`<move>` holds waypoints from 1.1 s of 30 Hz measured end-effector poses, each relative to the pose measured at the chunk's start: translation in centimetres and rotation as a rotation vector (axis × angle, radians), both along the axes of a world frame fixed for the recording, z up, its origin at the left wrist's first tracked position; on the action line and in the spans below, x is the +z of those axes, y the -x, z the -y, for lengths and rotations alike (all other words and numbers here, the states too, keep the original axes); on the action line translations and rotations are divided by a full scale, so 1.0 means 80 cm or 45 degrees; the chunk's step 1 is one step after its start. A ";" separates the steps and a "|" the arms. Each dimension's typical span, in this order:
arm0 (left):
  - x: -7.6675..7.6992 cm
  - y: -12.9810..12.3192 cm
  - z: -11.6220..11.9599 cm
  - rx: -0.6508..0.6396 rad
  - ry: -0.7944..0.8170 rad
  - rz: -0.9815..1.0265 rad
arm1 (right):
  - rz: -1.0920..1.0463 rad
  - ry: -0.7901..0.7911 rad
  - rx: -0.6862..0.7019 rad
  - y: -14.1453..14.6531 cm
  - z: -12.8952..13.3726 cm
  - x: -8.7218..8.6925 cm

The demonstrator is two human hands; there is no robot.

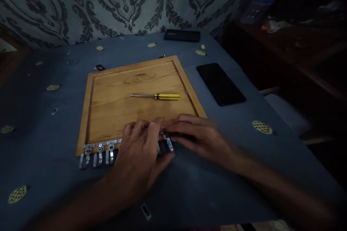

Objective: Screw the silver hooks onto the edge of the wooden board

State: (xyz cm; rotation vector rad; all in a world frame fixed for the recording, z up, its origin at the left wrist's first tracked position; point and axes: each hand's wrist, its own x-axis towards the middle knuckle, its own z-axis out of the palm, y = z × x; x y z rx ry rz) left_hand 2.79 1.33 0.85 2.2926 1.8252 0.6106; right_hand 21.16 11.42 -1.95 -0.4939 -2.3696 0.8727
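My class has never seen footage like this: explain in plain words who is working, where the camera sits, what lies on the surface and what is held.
There is no machine here, only a person's two bare hands. The single picture comes from a camera worn on the head, looking forward and down.

A blue patterned cloth covers the surface. On it lies a framed, light-brown wooden board, with a yellow-handled screwdriver on top. A black phone lies to the right; a dark flat object lies farther back.

Silvery metal hooks line the board's near edge. The left hand and right hand meet there, around a hook; their exact grip is hidden.
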 end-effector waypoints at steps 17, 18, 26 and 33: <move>-0.002 -0.001 -0.001 0.029 0.001 0.026 | 0.028 -0.079 0.007 0.005 0.000 -0.003; -0.003 -0.001 -0.001 0.028 0.005 0.029 | 0.027 -0.081 0.003 0.005 0.000 -0.003; -0.006 -0.001 -0.001 0.049 -0.004 0.018 | -0.078 0.079 0.025 -0.005 -0.006 0.007; -0.003 -0.001 -0.002 0.038 0.028 0.072 | -0.066 0.024 -0.045 -0.006 -0.008 0.005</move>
